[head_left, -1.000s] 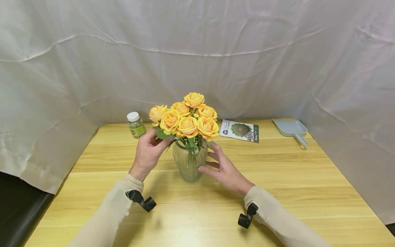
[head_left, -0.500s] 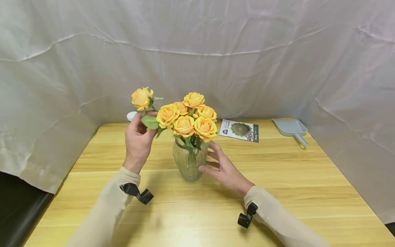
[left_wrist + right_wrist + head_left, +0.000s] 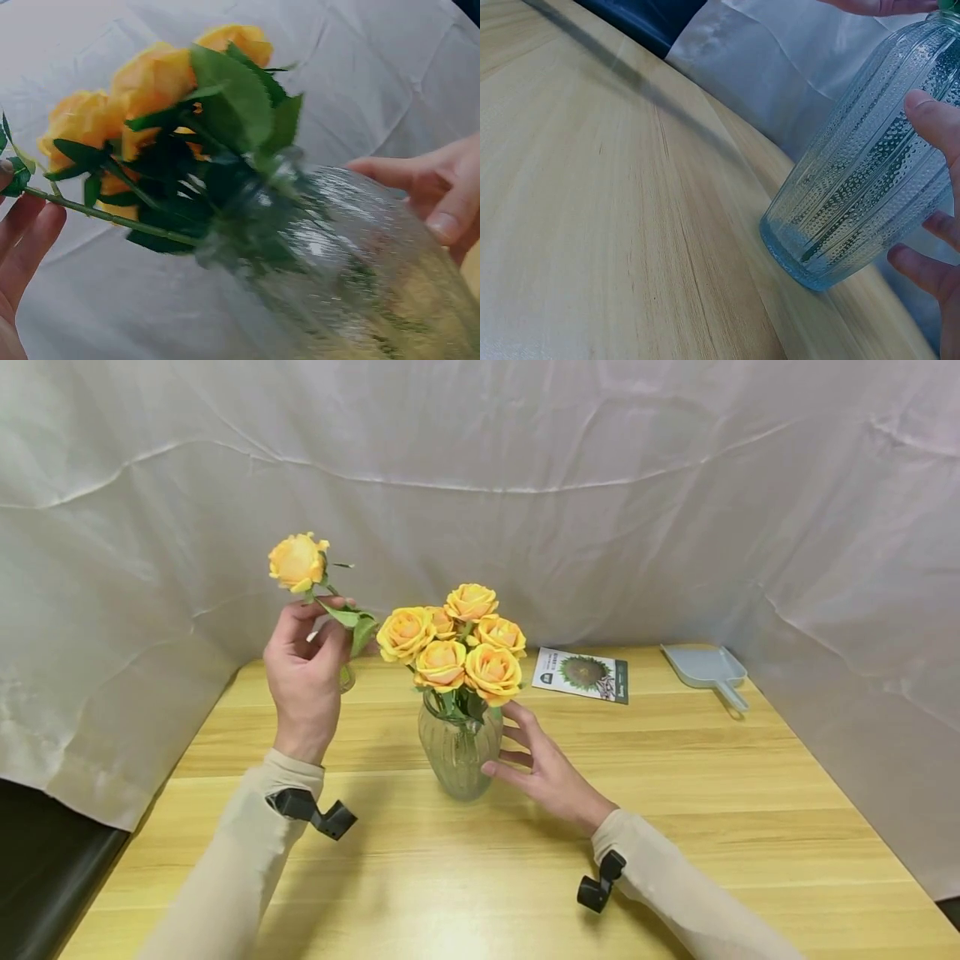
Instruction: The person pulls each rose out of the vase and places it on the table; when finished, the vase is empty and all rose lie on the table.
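Clock directions are taken from the glass vase [image 3: 453, 764] in the head view. Nearest, beige sleeves [image 3: 213, 877] are seen at seven and five o'clock over the wooden table [image 3: 480, 893], each fitted with a black wrist mount [image 3: 600, 885]. Between three and four o'clock, the right hand [image 3: 551, 777] is partly closed, its thumb and bent fingers curved loosely about the side of the vase, which is held upright on the table.

At ten o'clock, the left hand [image 3: 303, 681] is raised, and a single yellow rose [image 3: 296, 562] is pinched by its stem [image 3: 112, 215] between thumb and fingers. In the left wrist view the stem is seen leading to the mouth of the vase; whether its end lies inside cannot be told.

Above the mouth, toward twelve, six yellow roses [image 3: 440, 666] are held by the vase. The handling is judged part-way: six are in place, while the seventh is neither settled among them nor shown wholly clear.

Farther off, a container [image 3: 347, 679] is mostly covered by the left hand. A printed packet [image 3: 583, 675] is laid at two o'clock, and a blue dustpan [image 3: 702, 667] beyond it, before the grey curtain [image 3: 480, 485].
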A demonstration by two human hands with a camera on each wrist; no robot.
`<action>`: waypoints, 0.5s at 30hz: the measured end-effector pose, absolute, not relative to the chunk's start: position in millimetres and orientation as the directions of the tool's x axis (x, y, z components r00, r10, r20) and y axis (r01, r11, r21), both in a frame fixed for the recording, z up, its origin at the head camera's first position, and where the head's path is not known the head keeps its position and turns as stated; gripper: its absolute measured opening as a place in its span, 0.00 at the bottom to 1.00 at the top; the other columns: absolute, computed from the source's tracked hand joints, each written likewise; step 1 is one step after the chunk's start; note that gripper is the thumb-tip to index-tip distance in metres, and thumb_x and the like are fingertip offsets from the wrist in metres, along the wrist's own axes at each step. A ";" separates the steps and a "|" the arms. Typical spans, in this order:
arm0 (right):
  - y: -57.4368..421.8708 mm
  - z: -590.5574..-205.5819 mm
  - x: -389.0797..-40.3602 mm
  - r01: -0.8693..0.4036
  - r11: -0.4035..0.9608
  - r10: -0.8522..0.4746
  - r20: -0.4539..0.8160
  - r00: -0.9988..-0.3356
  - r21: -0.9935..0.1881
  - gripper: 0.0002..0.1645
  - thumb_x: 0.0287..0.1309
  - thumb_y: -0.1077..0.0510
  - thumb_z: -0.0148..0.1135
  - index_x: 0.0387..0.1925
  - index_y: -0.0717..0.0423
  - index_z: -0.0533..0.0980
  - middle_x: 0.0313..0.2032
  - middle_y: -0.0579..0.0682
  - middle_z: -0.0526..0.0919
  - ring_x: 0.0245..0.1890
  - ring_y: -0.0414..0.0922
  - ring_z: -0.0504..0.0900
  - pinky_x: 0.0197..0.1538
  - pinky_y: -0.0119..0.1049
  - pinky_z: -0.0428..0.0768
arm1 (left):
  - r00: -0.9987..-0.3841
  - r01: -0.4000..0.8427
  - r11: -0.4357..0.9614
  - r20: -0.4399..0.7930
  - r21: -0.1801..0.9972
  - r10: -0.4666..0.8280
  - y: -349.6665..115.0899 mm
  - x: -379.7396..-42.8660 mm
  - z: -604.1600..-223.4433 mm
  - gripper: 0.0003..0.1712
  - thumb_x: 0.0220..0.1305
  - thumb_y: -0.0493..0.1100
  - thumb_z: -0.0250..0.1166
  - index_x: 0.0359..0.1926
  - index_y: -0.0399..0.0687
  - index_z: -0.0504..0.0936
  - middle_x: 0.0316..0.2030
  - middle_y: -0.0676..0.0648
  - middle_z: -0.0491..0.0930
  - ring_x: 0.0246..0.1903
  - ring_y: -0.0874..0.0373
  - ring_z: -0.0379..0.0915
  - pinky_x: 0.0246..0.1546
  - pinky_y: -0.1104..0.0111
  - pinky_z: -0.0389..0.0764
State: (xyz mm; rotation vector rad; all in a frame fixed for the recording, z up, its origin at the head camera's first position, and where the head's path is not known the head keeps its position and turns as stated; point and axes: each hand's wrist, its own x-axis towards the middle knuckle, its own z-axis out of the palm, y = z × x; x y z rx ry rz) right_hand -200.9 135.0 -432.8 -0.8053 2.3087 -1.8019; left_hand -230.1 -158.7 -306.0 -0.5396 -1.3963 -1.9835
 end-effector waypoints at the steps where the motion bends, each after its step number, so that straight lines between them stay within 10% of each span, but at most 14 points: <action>1: 134.9 -432.7 -201.0 -0.339 0.159 -0.465 0.233 -0.854 -0.927 0.53 0.73 0.56 0.73 0.85 0.40 0.51 0.85 0.54 0.55 0.81 0.63 0.65 0.76 0.62 0.78 | -0.701 0.712 -0.237 0.657 0.661 -0.275 -160.3 -230.2 -302.9 0.10 0.74 0.26 0.63 0.51 0.38 0.86 0.48 0.39 0.87 0.41 0.56 0.90 0.39 0.66 0.95; 15: 135.8 -431.5 -201.3 -0.345 0.168 -0.472 0.232 -0.851 -0.923 0.53 0.73 0.55 0.72 0.86 0.41 0.50 0.86 0.54 0.54 0.82 0.63 0.64 0.76 0.60 0.79 | -0.601 0.799 -0.386 0.626 0.461 -0.497 -207.5 -233.0 -244.5 0.13 0.63 0.22 0.73 0.47 0.24 0.81 0.37 0.32 0.82 0.30 0.43 0.86 0.29 0.57 0.94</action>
